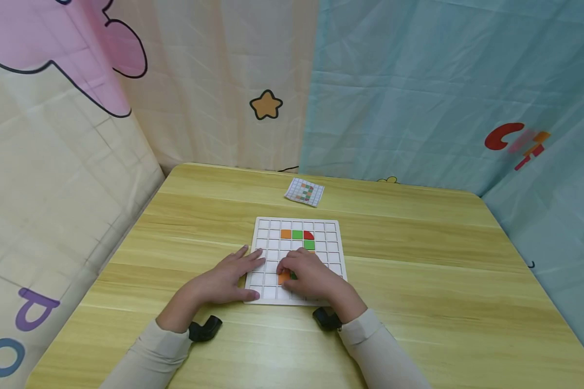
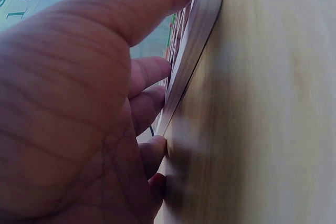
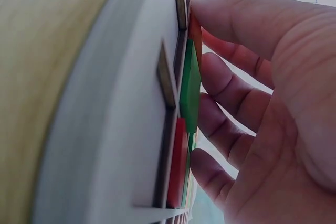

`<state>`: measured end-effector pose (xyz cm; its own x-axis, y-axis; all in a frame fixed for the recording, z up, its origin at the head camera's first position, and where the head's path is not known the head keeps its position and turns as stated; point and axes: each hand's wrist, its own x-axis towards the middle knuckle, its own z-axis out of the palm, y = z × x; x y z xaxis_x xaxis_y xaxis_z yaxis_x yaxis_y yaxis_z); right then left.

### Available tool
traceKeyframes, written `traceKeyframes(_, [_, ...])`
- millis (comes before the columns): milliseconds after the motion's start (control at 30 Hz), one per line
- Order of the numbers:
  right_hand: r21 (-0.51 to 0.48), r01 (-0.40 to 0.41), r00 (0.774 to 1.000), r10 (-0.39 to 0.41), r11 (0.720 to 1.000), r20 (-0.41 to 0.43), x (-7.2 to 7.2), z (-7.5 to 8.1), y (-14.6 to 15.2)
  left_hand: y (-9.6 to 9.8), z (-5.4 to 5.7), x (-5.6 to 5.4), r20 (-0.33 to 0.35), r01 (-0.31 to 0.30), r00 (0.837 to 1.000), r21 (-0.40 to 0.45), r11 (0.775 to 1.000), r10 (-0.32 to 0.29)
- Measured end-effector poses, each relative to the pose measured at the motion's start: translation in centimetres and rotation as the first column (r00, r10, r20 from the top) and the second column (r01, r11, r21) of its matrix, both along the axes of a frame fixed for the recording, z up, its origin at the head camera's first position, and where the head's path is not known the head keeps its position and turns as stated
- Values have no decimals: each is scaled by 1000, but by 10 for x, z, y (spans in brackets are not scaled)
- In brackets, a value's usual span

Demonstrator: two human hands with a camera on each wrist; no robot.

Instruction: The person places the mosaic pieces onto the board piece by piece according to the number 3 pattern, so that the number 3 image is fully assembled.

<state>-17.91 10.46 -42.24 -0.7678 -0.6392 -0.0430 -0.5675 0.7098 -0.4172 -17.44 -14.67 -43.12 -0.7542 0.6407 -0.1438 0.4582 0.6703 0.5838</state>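
A white grid board (image 1: 267, 294) lies on the table, with colored tiles in some of its cells. My left hand (image 1: 231, 276) is spread over the board's left edge, its fingertips and thumb touching it. The left wrist view shows this thumb (image 2: 157, 3) on the board's side. My right hand (image 1: 313, 275) is over the lower middle, thumb and forefinger at opposite edges of an orange square tile (image 1: 284, 277). Beside it in the right wrist view are a green tile (image 3: 191, 90) and a red tile (image 3: 178, 163). The right hand hides part of the grid.
Farther up the board lie an orange tile (image 1: 285, 234), green tiles (image 1: 297, 234) and a red rounded tile (image 1: 309, 235). A small printed card (image 1: 304, 192) with a colored grid pattern is behind the board. Curtains (image 1: 214, 97) hang past the table's back edge.
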Motion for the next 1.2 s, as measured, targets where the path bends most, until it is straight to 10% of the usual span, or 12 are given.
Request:
traceKeyframes(700, [-146,50,993,-32,988,118,0,17,10,-2,-3,-1,-2,3,1000,22,1000,-3])
traceKeyframes(1200, [-317,453,891,-409,833,196,1,53,131,0,-2,0,37,4,999,36,999,-6])
